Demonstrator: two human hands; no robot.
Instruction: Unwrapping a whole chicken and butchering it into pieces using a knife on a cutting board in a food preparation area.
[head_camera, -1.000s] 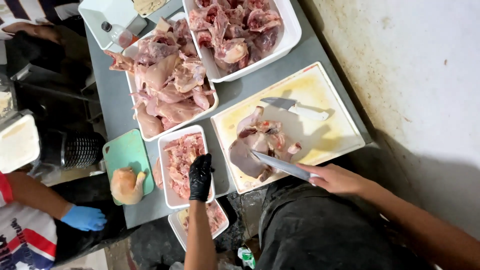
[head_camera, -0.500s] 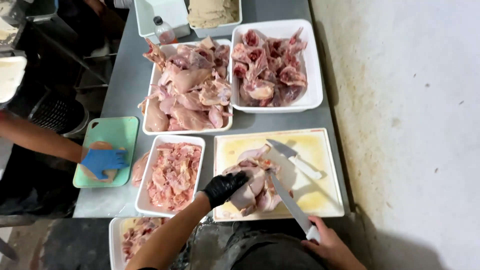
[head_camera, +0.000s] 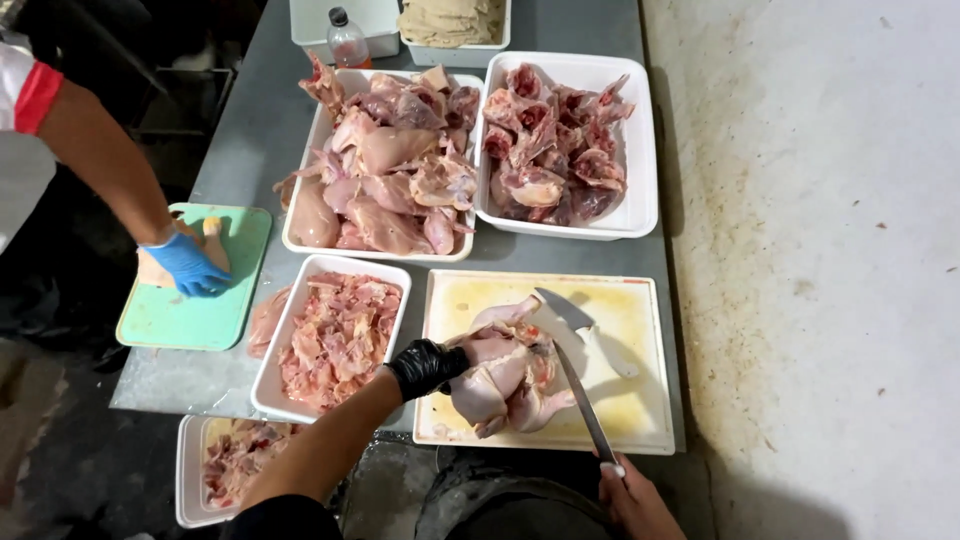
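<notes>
Clearly the cutting is partway: the left hand (head_camera: 425, 366) in a black glove grips a mostly whole raw chicken (head_camera: 505, 370) on the yellowed cutting board (head_camera: 640, 410), while the right hand (head_camera: 630, 495) clasps a long knife (head_camera: 583, 405) laid against it. Three trays of cut pieces (head_camera: 385, 170) already sit full (a second knife (head_camera: 585, 328) lies alongside), so free room is only the board's right strip, near the table edge (head_camera: 672, 330).

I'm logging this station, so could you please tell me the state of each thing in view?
Black-gloved left hand: gripping the raw whole chicken.
Bare right hand: holding the long steel knife, blade against the chicken.
White-handled cleaver: lying unused on the yellowed white cutting board.
Clear plastic bottle: upright, capped.
</notes>
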